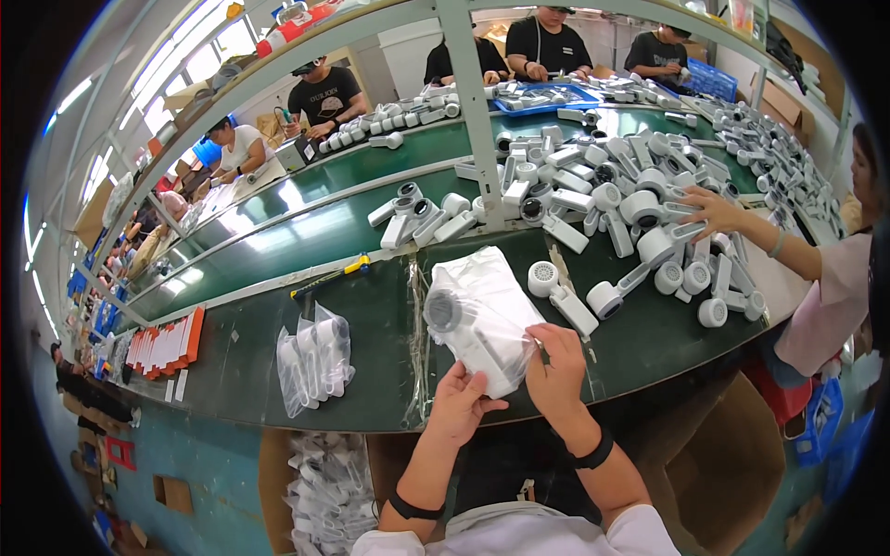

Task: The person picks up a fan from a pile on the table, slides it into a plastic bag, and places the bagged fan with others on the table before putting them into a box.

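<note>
I see both hands, left hand [461,400] and right hand [553,363], grasping a clear plastic bag [482,310] holding a white handheld fan, above the green workbench [371,324]; bagged fans [315,357] lie nearby.

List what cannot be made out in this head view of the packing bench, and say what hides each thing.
- White device in the clear bag: its body is blurred by crinkled plastic.
- Left hand fingers: tips tucked under the bag.
- Right hand fingers: curled over the bag's edge, tips hidden.
- Carton under the bench: cut off by the table edge.
- Yellow-handled tool: too small to tell its kind.
</note>
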`<state>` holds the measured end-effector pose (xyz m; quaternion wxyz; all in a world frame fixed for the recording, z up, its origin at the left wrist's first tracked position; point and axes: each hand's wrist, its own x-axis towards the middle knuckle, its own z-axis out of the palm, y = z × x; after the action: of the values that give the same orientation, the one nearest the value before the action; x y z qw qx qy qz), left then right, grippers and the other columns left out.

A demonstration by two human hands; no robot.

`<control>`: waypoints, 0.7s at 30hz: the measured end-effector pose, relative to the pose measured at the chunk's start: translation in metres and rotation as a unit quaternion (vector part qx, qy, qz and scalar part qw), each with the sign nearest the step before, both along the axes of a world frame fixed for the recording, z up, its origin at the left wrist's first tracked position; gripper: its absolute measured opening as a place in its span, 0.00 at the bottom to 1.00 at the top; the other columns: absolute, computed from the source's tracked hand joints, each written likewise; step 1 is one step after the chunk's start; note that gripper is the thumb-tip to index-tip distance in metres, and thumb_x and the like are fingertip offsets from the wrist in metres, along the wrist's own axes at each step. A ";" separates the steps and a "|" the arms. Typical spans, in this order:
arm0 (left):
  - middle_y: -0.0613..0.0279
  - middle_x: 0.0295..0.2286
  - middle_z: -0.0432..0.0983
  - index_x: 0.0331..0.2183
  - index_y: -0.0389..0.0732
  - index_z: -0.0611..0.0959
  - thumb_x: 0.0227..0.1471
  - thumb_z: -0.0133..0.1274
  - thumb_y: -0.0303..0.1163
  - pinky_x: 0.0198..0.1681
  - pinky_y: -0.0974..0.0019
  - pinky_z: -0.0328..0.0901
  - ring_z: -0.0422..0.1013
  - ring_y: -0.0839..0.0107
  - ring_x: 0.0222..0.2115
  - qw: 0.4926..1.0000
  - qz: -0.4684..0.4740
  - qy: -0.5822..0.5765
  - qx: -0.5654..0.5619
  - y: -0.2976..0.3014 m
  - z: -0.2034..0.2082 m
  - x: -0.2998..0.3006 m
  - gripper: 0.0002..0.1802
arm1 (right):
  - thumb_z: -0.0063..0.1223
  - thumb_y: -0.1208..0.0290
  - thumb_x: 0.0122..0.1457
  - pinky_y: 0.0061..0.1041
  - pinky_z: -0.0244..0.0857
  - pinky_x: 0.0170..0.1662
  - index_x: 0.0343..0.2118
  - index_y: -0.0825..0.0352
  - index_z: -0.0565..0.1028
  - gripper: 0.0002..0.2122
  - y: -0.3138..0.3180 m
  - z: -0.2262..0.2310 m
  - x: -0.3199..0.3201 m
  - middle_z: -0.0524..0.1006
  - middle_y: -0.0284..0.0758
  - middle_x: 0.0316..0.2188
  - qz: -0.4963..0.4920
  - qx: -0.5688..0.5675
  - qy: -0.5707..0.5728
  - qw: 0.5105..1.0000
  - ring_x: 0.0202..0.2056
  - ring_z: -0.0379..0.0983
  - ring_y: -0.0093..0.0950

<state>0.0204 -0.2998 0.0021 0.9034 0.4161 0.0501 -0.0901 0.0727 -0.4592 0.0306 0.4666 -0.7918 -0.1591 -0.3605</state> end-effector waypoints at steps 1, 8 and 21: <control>0.56 0.48 0.71 0.55 0.38 0.63 0.59 0.50 0.28 0.37 0.59 0.77 0.74 0.63 0.43 1.000 0.022 -0.008 0.005 0.002 0.002 -0.001 0.25 | 0.52 0.82 0.53 0.30 0.67 0.36 0.37 0.69 0.77 0.09 -0.003 -0.010 0.000 0.78 0.40 0.31 0.032 -0.003 0.011 0.999 0.31 0.73 0.40; 0.57 0.46 0.72 0.55 0.39 0.63 0.57 0.53 0.26 0.33 0.61 0.78 0.75 0.64 0.40 0.987 0.162 -0.019 -0.003 0.055 0.006 -0.018 0.27 | 0.54 0.79 0.57 0.18 0.66 0.28 0.36 0.71 0.78 0.05 0.013 -0.045 -0.024 0.80 0.37 0.25 0.151 0.064 0.103 0.981 0.24 0.74 0.20; 0.58 0.28 0.78 0.44 0.28 0.77 0.46 0.62 0.28 0.21 0.70 0.68 0.73 0.73 0.24 0.593 0.603 0.158 0.510 0.293 -0.010 -0.145 0.23 | 0.53 0.73 0.61 0.17 0.64 0.28 0.36 0.72 0.78 0.07 -0.012 -0.101 -0.024 0.78 0.32 0.22 0.184 0.103 0.322 0.923 0.24 0.72 0.16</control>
<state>-0.1243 -0.0071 -0.0077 0.3705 0.6629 0.4693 0.4506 0.0490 -0.4713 -0.0701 0.6297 -0.7697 -0.1048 -0.0079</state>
